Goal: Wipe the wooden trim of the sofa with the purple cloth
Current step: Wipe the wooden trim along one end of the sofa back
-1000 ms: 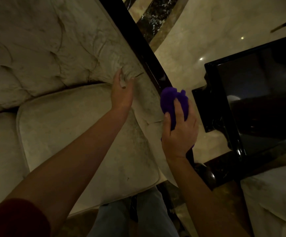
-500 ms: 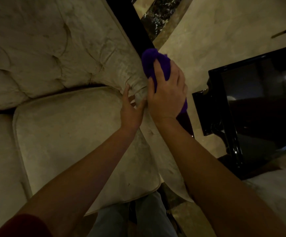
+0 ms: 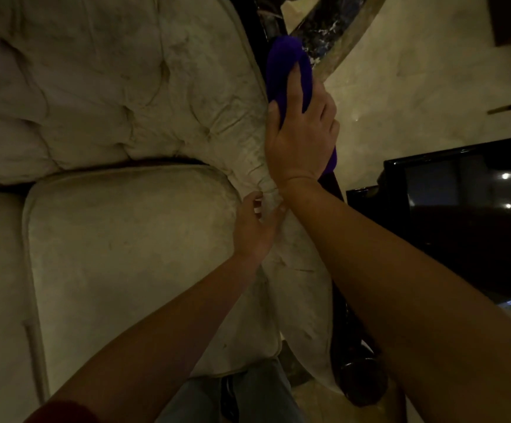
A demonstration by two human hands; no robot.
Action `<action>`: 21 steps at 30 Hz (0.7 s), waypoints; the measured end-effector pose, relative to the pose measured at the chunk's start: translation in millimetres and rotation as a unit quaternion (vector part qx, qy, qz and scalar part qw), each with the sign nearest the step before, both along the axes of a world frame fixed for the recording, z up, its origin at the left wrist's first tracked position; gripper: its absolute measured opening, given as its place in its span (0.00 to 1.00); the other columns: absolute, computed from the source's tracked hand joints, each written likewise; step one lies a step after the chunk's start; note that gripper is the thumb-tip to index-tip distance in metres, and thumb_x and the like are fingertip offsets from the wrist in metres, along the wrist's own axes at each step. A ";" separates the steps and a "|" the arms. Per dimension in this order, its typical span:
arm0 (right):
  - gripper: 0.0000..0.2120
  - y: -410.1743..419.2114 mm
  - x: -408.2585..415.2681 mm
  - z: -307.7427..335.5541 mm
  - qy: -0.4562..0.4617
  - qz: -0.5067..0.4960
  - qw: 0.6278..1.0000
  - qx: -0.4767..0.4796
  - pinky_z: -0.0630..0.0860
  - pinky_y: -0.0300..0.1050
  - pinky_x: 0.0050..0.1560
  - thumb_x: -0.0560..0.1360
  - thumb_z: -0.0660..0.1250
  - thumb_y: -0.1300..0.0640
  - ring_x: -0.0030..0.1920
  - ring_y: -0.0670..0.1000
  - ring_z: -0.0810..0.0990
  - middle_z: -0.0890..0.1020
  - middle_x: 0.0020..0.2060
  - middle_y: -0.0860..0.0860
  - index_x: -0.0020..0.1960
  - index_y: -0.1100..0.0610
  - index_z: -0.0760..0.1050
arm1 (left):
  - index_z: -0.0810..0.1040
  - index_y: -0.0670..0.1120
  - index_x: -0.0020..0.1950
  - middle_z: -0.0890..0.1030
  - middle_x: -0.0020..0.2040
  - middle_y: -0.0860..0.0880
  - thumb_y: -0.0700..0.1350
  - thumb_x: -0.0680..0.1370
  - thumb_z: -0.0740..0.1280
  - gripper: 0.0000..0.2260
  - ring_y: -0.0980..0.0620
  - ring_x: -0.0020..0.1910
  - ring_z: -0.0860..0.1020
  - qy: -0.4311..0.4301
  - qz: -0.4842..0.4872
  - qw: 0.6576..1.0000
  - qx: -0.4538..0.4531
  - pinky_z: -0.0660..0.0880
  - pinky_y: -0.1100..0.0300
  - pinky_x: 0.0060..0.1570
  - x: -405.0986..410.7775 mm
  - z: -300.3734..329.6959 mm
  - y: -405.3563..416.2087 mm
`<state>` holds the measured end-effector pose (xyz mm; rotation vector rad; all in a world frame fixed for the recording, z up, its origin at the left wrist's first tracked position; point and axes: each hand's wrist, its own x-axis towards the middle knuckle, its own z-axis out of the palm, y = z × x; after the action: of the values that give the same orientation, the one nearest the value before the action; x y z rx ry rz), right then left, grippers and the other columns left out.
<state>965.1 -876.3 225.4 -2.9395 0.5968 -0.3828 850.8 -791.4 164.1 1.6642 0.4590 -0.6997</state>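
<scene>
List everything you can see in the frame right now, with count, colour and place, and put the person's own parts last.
purple cloth: one, purple, on the dark trim at the top of the sofa arm, under the right hand.
wooden trim: one strip, near black, running along the outer edge of the sofa arm.
sofa back: one, cream, tufted, upper left.
seat cushion: one, cream with piping, centre left.
side table: one, glossy black, right of the sofa.
floor: pale marble with a dark curved inlay, upper right.
right hand: one, pressing the cloth onto the trim.
left hand: one, fingers spread on the gathered upholstery of the arm.
jeans: blue, bottom centre.
</scene>
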 end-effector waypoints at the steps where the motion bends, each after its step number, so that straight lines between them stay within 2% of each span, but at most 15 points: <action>1: 0.28 0.7 2.7 0.6 0.005 -0.004 1.000 -0.003 0.75 0.59 0.62 0.84 0.56 0.43 0.69 0.62 0.75 0.74 0.74 0.59 0.81 0.51 0.65 | 0.73 0.51 0.72 0.80 0.65 0.50 0.70 0.68 0.69 0.38 0.51 0.61 0.80 0.001 -0.005 1.000 -0.002 0.79 0.49 0.63 0.6 -2.2 -0.1; 3: 0.28 0.2 5.1 1.9 0.009 -0.008 1.000 -0.004 0.74 0.57 0.62 0.84 0.55 0.43 0.69 0.61 0.75 0.74 0.74 0.58 0.82 0.51 0.64 | 0.73 0.51 0.72 0.80 0.65 0.51 0.64 0.74 0.72 0.31 0.51 0.60 0.80 -0.002 -0.012 1.000 -0.001 0.79 0.50 0.63 1.0 -6.8 -0.2; 5: 0.28 -1.8 5.6 2.9 0.011 -0.007 1.000 0.012 0.74 0.56 0.61 0.84 0.55 0.42 0.68 0.60 0.75 0.74 0.73 0.58 0.82 0.50 0.64 | 0.73 0.51 0.73 0.80 0.65 0.51 0.60 0.77 0.72 0.28 0.51 0.60 0.80 -0.008 -0.015 1.000 0.000 0.79 0.52 0.61 -1.1 -13.4 1.2; 9: 0.27 -2.1 -12.5 1.8 0.024 -0.004 0.999 0.031 0.75 0.57 0.62 0.85 0.55 0.43 0.69 0.60 0.74 0.72 0.75 0.58 0.82 0.49 0.63 | 0.72 0.52 0.74 0.79 0.66 0.49 0.64 0.76 0.71 0.30 0.50 0.62 0.80 0.031 -0.008 0.999 -0.015 0.79 0.53 0.62 -16.8 -24.4 8.6; 13: 0.27 -10.8 -84.3 2.0 0.100 -0.008 0.995 0.027 0.73 0.60 0.64 0.85 0.57 0.44 0.70 0.61 0.72 0.70 0.76 0.59 0.82 0.48 0.62 | 0.72 0.53 0.74 0.82 0.62 0.47 0.64 0.76 0.71 0.30 0.46 0.62 0.81 0.120 0.018 0.992 -0.036 0.78 0.47 0.66 -46.1 -27.4 14.9; 15: 0.26 -17.5 -120.4 5.4 0.121 -0.019 0.992 0.028 0.74 0.60 0.64 0.84 0.58 0.44 0.70 0.62 0.72 0.70 0.76 0.59 0.81 0.48 0.63 | 0.70 0.52 0.76 0.81 0.66 0.46 0.63 0.77 0.71 0.31 0.44 0.63 0.81 0.139 0.029 0.989 -0.049 0.76 0.44 0.69 -51.3 -23.6 13.4; 18: 0.26 -26.1 -180.8 11.3 0.135 -0.036 0.989 0.056 0.76 0.63 0.63 0.84 0.59 0.45 0.69 0.63 0.72 0.69 0.76 0.60 0.81 0.48 0.63 | 0.69 0.51 0.77 0.77 0.71 0.43 0.62 0.78 0.70 0.31 0.42 0.65 0.79 0.131 0.028 0.989 -0.054 0.76 0.42 0.69 -50.9 -14.8 11.3; 21: 0.28 -32.9 -239.8 14.1 0.132 -0.051 0.985 0.098 0.78 0.65 0.62 0.83 0.64 0.47 0.70 0.63 0.71 0.68 0.76 0.60 0.81 0.48 0.63 | 0.70 0.48 0.76 0.76 0.72 0.42 0.60 0.79 0.70 0.29 0.41 0.66 0.79 0.116 0.009 0.993 -0.036 0.77 0.43 0.67 -52.1 -9.4 9.1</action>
<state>725.3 -909.2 239.6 -2.7952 0.7702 0.0584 798.7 -782.3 154.6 1.5169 0.6057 -0.8906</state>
